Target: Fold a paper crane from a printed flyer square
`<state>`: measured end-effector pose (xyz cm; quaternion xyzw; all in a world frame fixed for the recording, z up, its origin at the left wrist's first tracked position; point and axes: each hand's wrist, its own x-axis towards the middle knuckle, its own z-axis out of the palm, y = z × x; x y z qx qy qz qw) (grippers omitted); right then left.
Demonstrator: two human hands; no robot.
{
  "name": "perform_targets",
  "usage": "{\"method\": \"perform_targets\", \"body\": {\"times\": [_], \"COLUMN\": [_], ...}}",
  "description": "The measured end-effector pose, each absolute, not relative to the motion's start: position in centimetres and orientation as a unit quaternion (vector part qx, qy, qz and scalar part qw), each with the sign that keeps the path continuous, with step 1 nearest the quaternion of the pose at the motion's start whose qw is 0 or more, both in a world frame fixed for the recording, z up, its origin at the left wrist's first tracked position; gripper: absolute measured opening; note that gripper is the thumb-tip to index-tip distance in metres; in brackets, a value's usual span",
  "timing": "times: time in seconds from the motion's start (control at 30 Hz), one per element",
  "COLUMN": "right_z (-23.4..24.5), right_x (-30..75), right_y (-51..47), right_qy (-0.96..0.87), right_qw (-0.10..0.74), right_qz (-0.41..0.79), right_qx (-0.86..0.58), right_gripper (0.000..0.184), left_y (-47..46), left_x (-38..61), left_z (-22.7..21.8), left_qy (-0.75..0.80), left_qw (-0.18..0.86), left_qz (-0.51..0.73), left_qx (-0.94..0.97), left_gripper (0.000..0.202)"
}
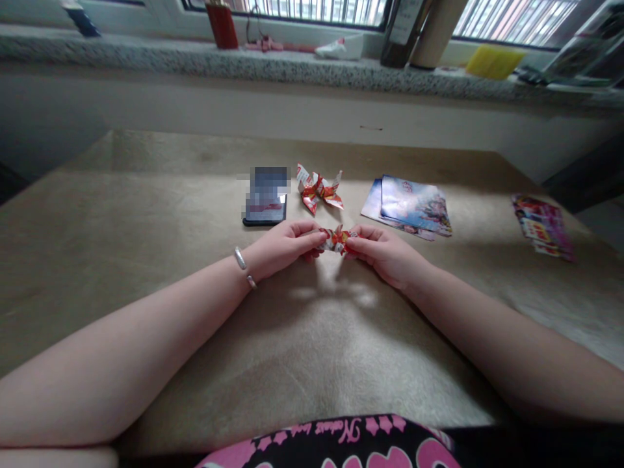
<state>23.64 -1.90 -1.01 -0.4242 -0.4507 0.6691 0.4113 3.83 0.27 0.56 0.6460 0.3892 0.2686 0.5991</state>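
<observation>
Between my two hands is a small piece of folded paper (pixel 336 239), printed red, white and yellow. My left hand (pixel 296 242) pinches its left end between thumb and fingers. At the opposite end, my right hand (pixel 377 250) grips it the same way. The piece is held just above the table, its middle folds showing while the ends are hidden by my fingers. Just beyond lies a larger folded paper pinwheel shape (pixel 319 188) with pointed arms in the same colours. A phone (pixel 266 198) rests to the left of that shape.
Glossy printed sheets (pixel 414 203) lie right of the pinwheel shape. More colourful papers (pixel 542 226) are near the right edge of the table (pixel 195 351). Behind it runs a stone windowsill (pixel 160 57) bearing a red container (pixel 221 25), a yellow sponge-like block (pixel 494 62) and other items.
</observation>
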Motion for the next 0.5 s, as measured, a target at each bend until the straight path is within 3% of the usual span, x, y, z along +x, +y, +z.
{"method": "perform_targets", "body": {"times": [0.5], "right_z": [-0.47], "right_x": [23.95], "right_y": [-1.79], "right_qy": [-0.435], "right_qw": [0.399], "right_qz": [0.727], "right_qx": [-0.352], "right_gripper": [0.028], "left_y": [0.87], "left_x": [3.41], "left_z": [-0.24], "left_qy": [0.333], "left_qw": [0.687], "left_qz": [0.308], "left_qx": [0.568], "left_gripper": [0.031]}}
